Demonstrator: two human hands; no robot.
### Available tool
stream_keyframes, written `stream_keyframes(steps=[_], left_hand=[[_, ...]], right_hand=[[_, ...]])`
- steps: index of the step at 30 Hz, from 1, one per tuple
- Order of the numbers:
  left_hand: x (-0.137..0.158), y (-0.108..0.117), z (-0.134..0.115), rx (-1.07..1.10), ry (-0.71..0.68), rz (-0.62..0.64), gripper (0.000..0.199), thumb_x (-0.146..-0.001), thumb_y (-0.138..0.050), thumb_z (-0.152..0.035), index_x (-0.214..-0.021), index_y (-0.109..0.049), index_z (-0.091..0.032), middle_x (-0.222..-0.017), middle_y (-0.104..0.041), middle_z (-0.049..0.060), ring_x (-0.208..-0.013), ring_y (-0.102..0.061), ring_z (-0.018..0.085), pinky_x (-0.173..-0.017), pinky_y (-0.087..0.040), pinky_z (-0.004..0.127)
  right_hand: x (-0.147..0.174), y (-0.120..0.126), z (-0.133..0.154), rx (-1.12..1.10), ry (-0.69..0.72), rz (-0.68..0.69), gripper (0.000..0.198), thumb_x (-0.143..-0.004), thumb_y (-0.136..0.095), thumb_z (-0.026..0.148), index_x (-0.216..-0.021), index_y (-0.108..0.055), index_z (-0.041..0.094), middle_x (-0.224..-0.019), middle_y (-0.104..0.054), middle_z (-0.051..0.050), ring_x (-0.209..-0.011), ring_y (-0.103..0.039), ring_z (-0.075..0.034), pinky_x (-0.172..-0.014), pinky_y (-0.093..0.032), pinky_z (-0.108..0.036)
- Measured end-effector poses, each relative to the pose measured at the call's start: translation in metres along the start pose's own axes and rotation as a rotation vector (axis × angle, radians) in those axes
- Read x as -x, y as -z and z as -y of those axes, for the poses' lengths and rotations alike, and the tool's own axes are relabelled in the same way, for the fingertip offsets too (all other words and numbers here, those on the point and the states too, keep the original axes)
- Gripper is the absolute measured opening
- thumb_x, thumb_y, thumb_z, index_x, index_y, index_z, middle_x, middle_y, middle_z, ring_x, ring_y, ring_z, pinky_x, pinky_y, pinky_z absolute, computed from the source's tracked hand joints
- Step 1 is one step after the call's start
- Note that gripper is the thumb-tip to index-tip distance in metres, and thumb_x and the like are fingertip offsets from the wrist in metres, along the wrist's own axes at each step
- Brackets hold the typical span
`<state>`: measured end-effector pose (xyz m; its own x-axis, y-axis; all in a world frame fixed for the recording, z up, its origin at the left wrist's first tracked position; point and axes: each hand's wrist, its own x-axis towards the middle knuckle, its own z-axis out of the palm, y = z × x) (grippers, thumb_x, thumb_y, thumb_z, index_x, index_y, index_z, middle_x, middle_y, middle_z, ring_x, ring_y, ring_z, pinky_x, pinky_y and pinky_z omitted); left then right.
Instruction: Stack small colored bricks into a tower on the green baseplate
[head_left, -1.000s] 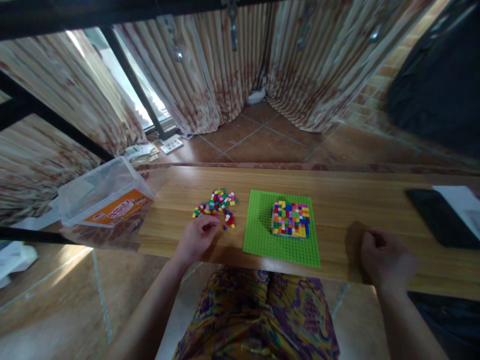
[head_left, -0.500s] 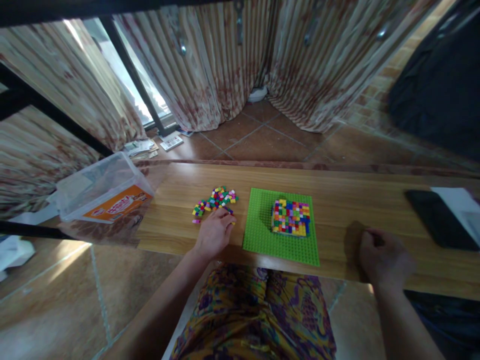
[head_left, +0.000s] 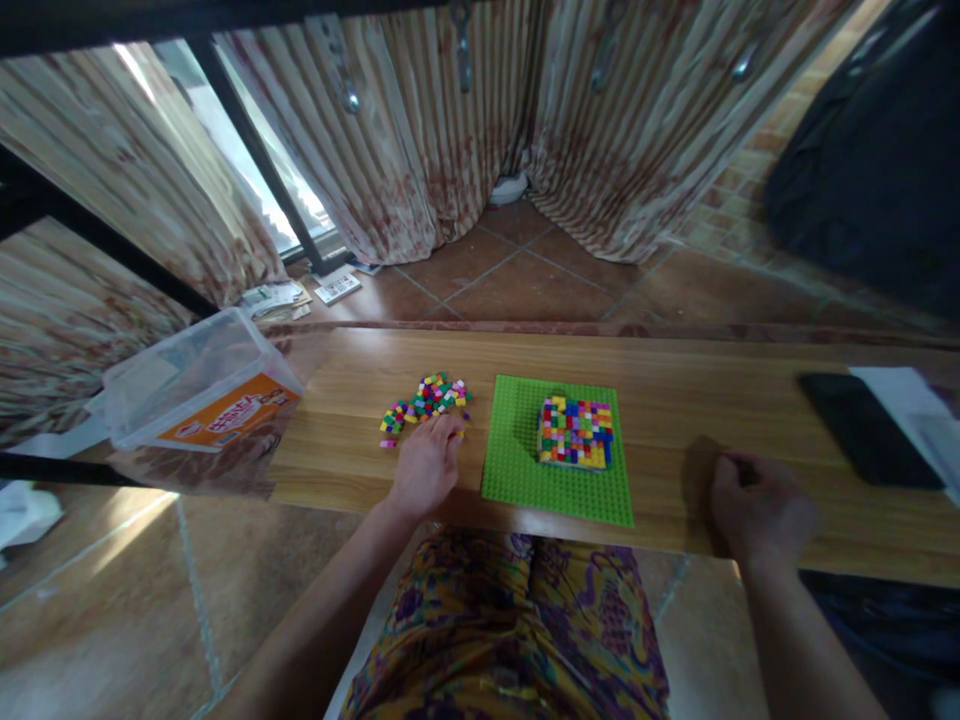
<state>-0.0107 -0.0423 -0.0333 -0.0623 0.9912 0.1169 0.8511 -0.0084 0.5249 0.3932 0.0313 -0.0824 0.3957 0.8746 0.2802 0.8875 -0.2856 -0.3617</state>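
Small multicoloured building bricks [head_left: 433, 395] lie in a loose pile on the wooden bench, left of a green baseplate [head_left: 510, 480]. At the pile's near edge is my left hand [head_left: 426, 468], its fingers drawn together and pointing down. A bit of yellow [head_left: 460, 434] shows by its fingertips; whether they grip it is hidden. On the baseplate stands a block built of many coloured bricks [head_left: 576, 433], its top uneven, with a few yellow and blue pieces at the edges. My right hand [head_left: 763, 508] rests as a loose fist on the bench, right of the baseplate, with nothing visible in it.
A clear plastic box [head_left: 199, 375] with an orange label stands at the bench's left end. A dark flat tablet-like object [head_left: 866, 430] and white paper [head_left: 892, 390] lie at the right. Dark metal bars [head_left: 112, 250] cross the upper left, before striped curtains [head_left: 420, 130].
The view has shifted slightly. My left fingers have drawn closer together, and a dark blue brick now shows apart from them on the bench. My right fist stays in place.
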Motion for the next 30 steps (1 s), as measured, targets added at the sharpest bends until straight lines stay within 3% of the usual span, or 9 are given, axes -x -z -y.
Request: stream_keyframes(steps=[12,17,24,30], left_hand=[[-0.002,-0.004,0.008,-0.013,-0.033,-0.027,0.017,-0.101,-0.046,-0.021,-0.093,-0.061,-0.021,-0.099,-0.071,0.006,-0.088,-0.067,0.020,-0.079,-0.051,0.030],[-0.003,-0.003,0.006,0.053,0.004,-0.054,0.013,-0.098,-0.050,-0.018,-0.095,-0.063,-0.021,-0.090,-0.072,0.003,-0.082,-0.068,0.018,-0.079,-0.051,0.029],[-0.015,-0.001,-0.010,0.264,-0.034,-0.107,0.012,-0.095,-0.055,-0.017,-0.096,-0.067,-0.019,-0.087,-0.073,0.002,-0.077,-0.066,0.014,-0.074,-0.051,0.024],[-0.041,-0.015,-0.030,0.301,-0.107,-0.084,0.019,-0.093,-0.056,-0.012,-0.094,-0.074,-0.019,-0.082,-0.071,0.002,-0.073,-0.064,0.013,-0.070,-0.050,0.024]], right_hand=[[0.001,0.001,0.002,-0.020,-0.034,0.021,0.035,-0.090,-0.053,0.036,-0.104,-0.077,0.016,-0.100,-0.072,-0.013,-0.082,-0.059,-0.023,-0.073,-0.040,-0.036],[0.001,-0.003,-0.002,-0.030,-0.015,0.006,0.035,-0.090,-0.052,0.037,-0.104,-0.077,0.016,-0.096,-0.071,-0.012,-0.083,-0.060,-0.024,-0.073,-0.041,-0.036],[0.000,-0.008,-0.007,-0.028,0.006,-0.026,0.034,-0.088,-0.053,0.037,-0.101,-0.078,0.017,-0.094,-0.072,-0.011,-0.077,-0.058,-0.022,-0.069,-0.037,-0.034],[0.000,-0.009,-0.006,-0.038,0.009,-0.055,0.034,-0.088,-0.054,0.039,-0.097,-0.078,0.017,-0.092,-0.073,-0.011,-0.072,-0.056,-0.020,-0.065,-0.035,-0.032]])
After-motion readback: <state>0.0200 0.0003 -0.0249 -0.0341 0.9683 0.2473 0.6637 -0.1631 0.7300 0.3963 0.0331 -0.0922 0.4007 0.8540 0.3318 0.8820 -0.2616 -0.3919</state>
